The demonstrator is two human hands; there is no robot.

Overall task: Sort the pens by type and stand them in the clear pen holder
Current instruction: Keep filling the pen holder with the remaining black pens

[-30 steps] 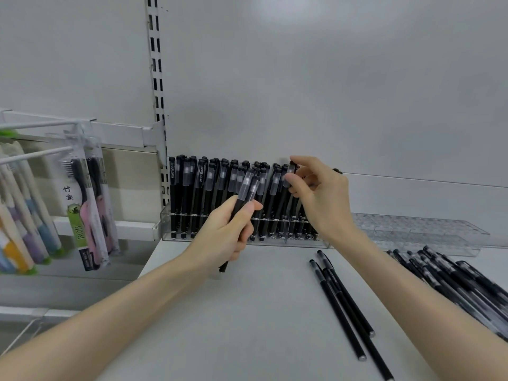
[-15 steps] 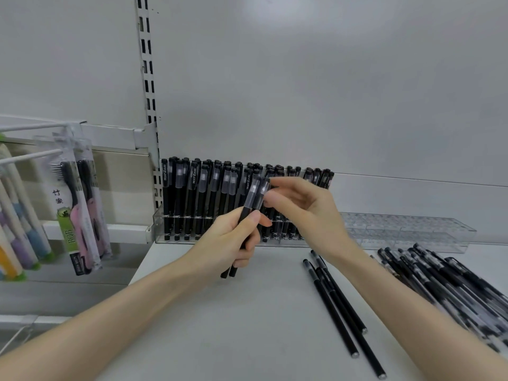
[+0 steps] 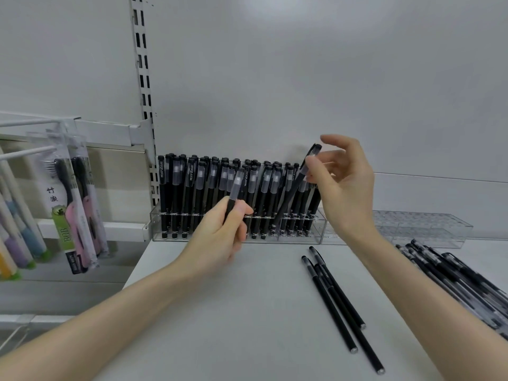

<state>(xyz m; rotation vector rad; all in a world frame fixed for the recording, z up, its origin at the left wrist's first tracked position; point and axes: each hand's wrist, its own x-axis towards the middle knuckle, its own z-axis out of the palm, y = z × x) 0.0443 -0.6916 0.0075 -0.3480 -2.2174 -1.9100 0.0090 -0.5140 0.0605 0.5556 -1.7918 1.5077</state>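
A clear pen holder [image 3: 316, 237] stands against the back wall, its left part filled with several upright black pens [image 3: 192, 188] with frosted caps. My left hand [image 3: 222, 235] is shut on one such black pen [image 3: 237, 185], held upright in front of the holder. My right hand [image 3: 343, 193] pinches another black pen [image 3: 298, 185] by its cap, tilted, with its tip down among the holder's right-hand slots. Three slim black pens [image 3: 338, 306] lie loose on the white shelf.
A second clear holder [image 3: 423, 229] with nothing in it sits to the right. A heap of black gel pens [image 3: 464, 281] lies at the right edge. Packaged toothbrushes [image 3: 74, 210] hang on hooks at left, beyond the shelf's left edge.
My right hand took one of the two pens from my left hand and carried it up and right to the holder. My left hand now holds a single pen.
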